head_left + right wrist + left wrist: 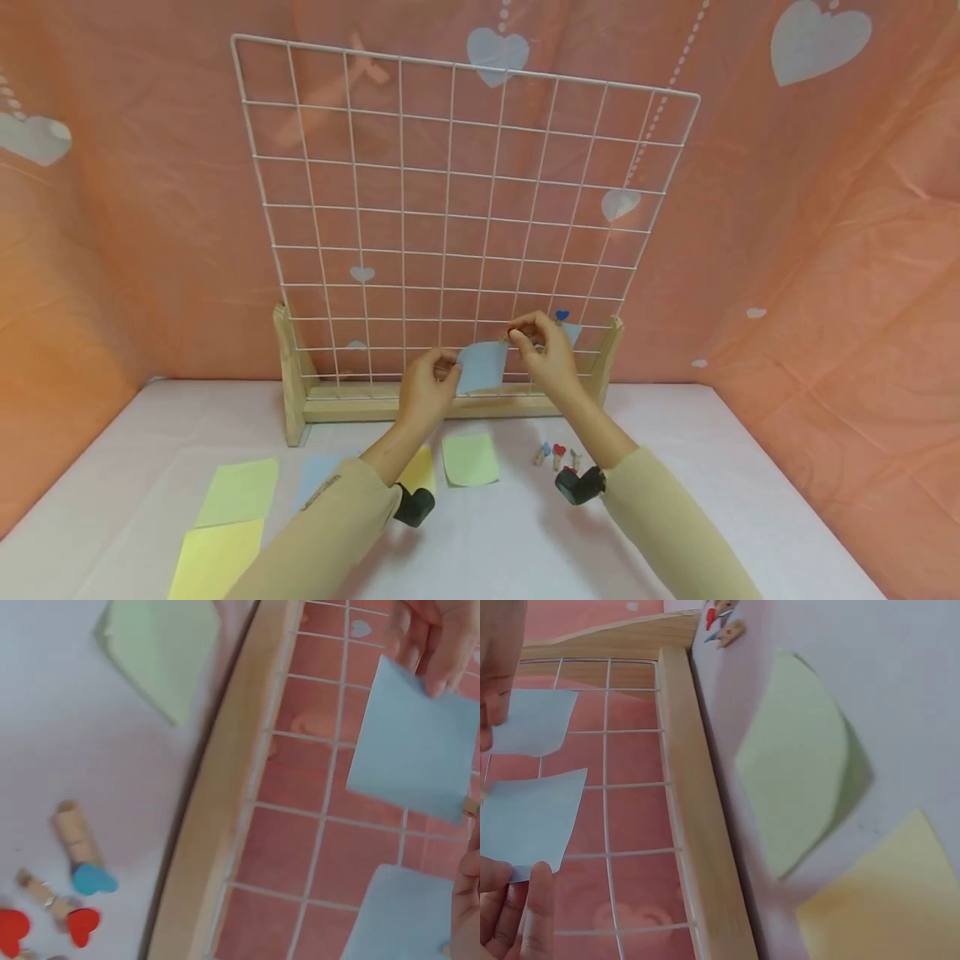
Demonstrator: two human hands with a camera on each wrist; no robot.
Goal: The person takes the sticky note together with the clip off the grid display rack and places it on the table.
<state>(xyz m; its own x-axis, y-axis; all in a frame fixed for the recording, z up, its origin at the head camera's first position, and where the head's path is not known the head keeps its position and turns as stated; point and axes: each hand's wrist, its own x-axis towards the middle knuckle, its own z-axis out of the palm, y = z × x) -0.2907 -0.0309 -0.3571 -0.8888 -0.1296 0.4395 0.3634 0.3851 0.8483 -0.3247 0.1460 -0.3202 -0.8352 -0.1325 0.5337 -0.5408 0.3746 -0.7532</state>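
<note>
My left hand [426, 387] pinches the left edge of a pale blue paper note [482, 367] in front of the white wire grid [453, 64]. Thumb and finger of my right hand [551, 354] pinch a small wooden clothespin [471, 806] with a red heart, at that note's upper right corner. Just behind the right hand, a second blue note [397, 922] hangs on the grid, with a blue-heart clothespin [562, 316] at its top. In the left wrist view, left-hand fingers [538, 907] hold the nearer note by its edge.
A wooden stand [345, 410] supports the grid. Heart clothespins [558, 452] lie on the table below my right forearm. Green [470, 460] and yellow notes [422, 472] lie between the arms; more green [238, 492], yellow [217, 558] and blue paper [318, 473] lies at left.
</note>
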